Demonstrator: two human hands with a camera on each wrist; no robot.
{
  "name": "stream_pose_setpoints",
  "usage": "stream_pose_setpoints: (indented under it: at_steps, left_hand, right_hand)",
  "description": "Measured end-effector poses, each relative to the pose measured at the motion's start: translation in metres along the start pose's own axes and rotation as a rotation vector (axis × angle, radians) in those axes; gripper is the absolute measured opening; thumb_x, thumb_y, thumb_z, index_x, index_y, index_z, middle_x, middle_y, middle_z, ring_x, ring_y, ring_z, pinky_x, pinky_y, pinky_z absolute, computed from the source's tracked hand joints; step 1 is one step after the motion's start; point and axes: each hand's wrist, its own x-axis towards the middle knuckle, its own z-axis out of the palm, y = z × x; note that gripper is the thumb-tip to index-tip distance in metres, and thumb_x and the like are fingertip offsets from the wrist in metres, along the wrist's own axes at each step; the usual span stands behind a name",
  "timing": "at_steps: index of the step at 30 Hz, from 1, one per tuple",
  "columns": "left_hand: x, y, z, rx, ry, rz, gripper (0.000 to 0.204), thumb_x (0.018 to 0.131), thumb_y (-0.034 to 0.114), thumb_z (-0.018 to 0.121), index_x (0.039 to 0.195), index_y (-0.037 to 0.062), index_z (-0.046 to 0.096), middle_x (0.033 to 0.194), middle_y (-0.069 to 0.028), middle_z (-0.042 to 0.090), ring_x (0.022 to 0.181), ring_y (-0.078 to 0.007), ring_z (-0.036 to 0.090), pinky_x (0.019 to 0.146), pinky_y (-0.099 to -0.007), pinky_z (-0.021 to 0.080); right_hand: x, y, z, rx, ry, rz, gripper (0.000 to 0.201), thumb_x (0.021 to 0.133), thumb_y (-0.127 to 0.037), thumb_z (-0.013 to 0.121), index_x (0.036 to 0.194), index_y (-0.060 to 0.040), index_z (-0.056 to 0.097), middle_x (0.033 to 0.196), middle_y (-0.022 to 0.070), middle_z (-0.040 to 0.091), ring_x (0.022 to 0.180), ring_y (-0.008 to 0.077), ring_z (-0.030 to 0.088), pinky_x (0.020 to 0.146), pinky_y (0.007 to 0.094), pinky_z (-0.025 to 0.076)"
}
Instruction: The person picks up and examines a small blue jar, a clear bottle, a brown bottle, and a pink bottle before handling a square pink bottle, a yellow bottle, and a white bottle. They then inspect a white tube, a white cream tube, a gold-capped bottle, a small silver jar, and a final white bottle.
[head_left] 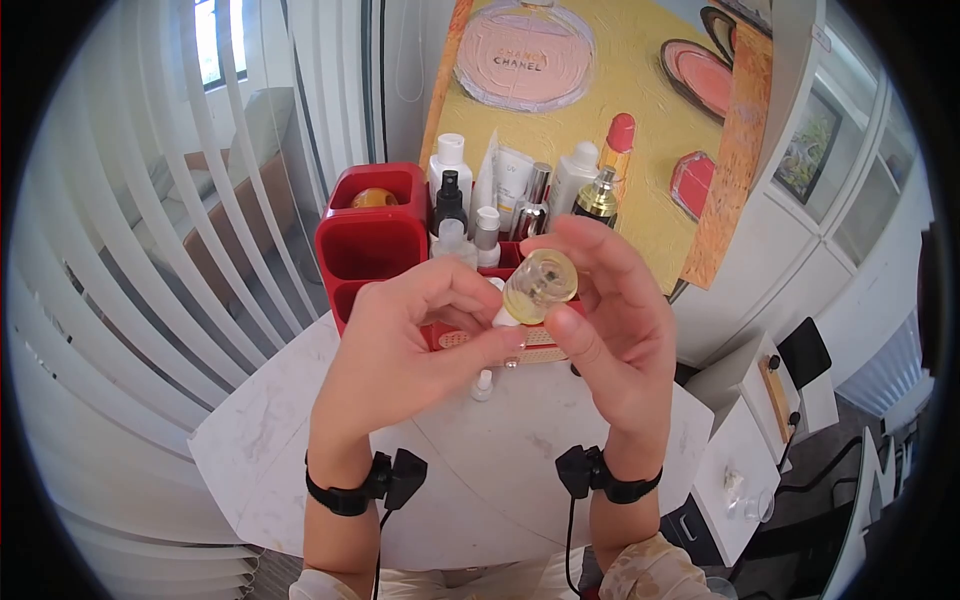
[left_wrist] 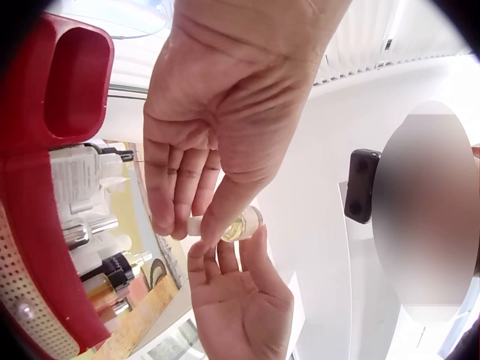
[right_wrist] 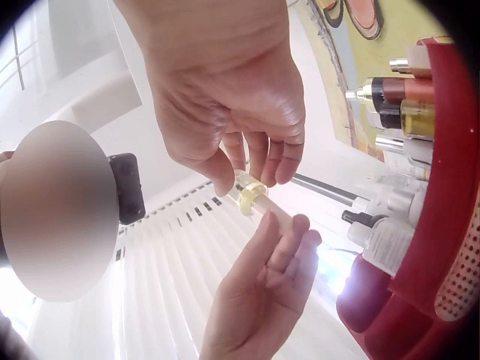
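Observation:
Both hands hold one small clear glass bottle (head_left: 541,284) with pale yellow in it and a long white cap (right_wrist: 274,214). My left hand (head_left: 395,335) pinches the cap between thumb and fingers. The thumb and fingers of my right hand (head_left: 625,335) are at the glass body (left_wrist: 244,225), gripping it from the other side. The bottle is raised above the table and tilted, its round base towards the head camera. Below the hands, a smaller clear bottle with a white cap (head_left: 483,386) stands on the marbled table (head_left: 470,480).
Behind the hands stands a red organizer (head_left: 372,240) holding several cosmetic bottles, among them a black spray bottle (head_left: 450,200) and a silver-capped bottle (head_left: 532,200). A painted board (head_left: 620,70) leans behind it. White vertical blinds (head_left: 170,300) hang at left; a white cabinet (head_left: 735,440) is at right.

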Motion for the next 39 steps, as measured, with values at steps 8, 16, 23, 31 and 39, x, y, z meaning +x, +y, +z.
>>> stream_pose_setpoints:
  at_steps: [8, 16, 23, 31, 39]
  left_hand:
    - [-0.005, 0.009, -0.014, -0.098, 0.257, 0.08, 0.026, 0.088, -0.001, 0.078, 0.113, -0.0025, 0.071, 0.099, -0.0064, 0.073, 0.09, -0.0099, 0.069, 0.084, -0.0242, 0.056]
    - [-0.003, 0.007, -0.014, -0.09, 0.319, 0.181, 0.027, 0.087, 0.001, 0.079, 0.114, -0.0017, 0.073, 0.097, -0.004, 0.071, 0.085, -0.0084, 0.065, 0.079, -0.0226, 0.053]
    - [-0.002, 0.004, -0.014, 0.025, 0.31, 0.205, 0.027, 0.085, 0.003, 0.081, 0.111, 0.0011, 0.076, 0.094, -0.0039, 0.07, 0.079, -0.0072, 0.062, 0.074, -0.0218, 0.05]
    - [-0.007, 0.01, -0.023, 0.013, 0.394, 0.189, 0.022, 0.088, 0.006, 0.079, 0.108, 0.0001, 0.076, 0.09, -0.0031, 0.072, 0.079, -0.0066, 0.062, 0.075, -0.022, 0.051]
    - [-0.017, 0.02, -0.036, -0.014, 0.475, 0.244, 0.016, 0.09, 0.006, 0.078, 0.103, -0.0013, 0.075, 0.096, -0.0027, 0.074, 0.082, -0.0077, 0.063, 0.08, -0.0231, 0.051]
  right_hand:
    - [0.0, 0.002, -0.008, -0.005, -0.061, 0.144, 0.052, 0.093, 0.007, 0.069, 0.142, 0.002, 0.053, 0.132, 0.0106, 0.061, 0.12, 0.019, 0.061, 0.104, 0.033, 0.049]
    - [-0.002, 0.012, 0.012, 0.092, -0.169, 0.338, 0.053, 0.092, 0.006, 0.07, 0.142, -0.0016, 0.053, 0.131, 0.0079, 0.061, 0.115, 0.0163, 0.065, 0.098, 0.031, 0.056]
    - [-0.005, 0.021, 0.028, 0.163, -0.164, 0.394, 0.053, 0.093, 0.004, 0.071, 0.142, 0.0023, 0.051, 0.125, 0.0084, 0.065, 0.113, 0.0159, 0.066, 0.096, 0.0311, 0.056]
    - [-0.008, 0.028, 0.025, 0.085, -0.162, 0.372, 0.051, 0.093, 0.003, 0.072, 0.141, 0.0019, 0.053, 0.12, 0.0063, 0.067, 0.109, 0.0149, 0.068, 0.093, 0.03, 0.056]
    - [-0.038, 0.012, -0.01, -0.169, 0.045, 0.324, 0.045, 0.091, 0.003, 0.074, 0.133, 0.0017, 0.059, 0.115, 0.0041, 0.069, 0.102, 0.0119, 0.067, 0.089, 0.0281, 0.054]
